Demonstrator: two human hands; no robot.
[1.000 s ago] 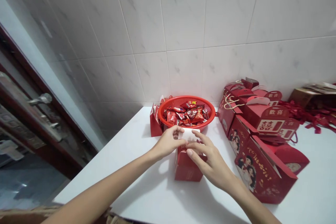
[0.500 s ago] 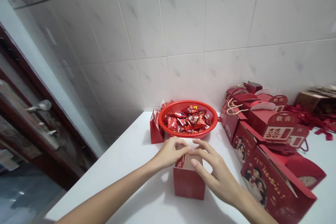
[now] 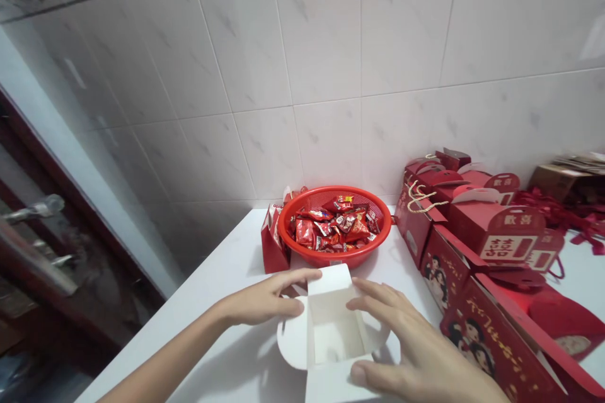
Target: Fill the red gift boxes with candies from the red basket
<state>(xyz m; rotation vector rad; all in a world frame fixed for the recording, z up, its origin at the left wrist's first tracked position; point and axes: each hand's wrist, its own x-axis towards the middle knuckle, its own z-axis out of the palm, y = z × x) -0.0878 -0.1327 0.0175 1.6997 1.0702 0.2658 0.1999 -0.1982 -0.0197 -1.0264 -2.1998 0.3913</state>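
Observation:
In the middle of the head view a small box stands with its top unfolded, its pale inside showing and nothing visible in it. White flaps spread out on every side. My left hand is at the box's left and back edges, index finger and thumb stretched apart against the flaps, the other fingers partly hidden. Over the right flap, my right hand has its fingers spread, the thumb above the front flap. Just behind the box, a red plastic basket holds many small red-wrapped snack packets.
A red carton stands left of the basket. Several red gift boxes with handles and cords crowd the right side. Farther right lie red ribbons and stacked cardboard. The white table meets a tiled wall; a door handle shows left.
The box's flaps have opened outward, exposing its white inside. My hands have moved apart, left hand to the left and right hand to the right. The view has shifted slightly.

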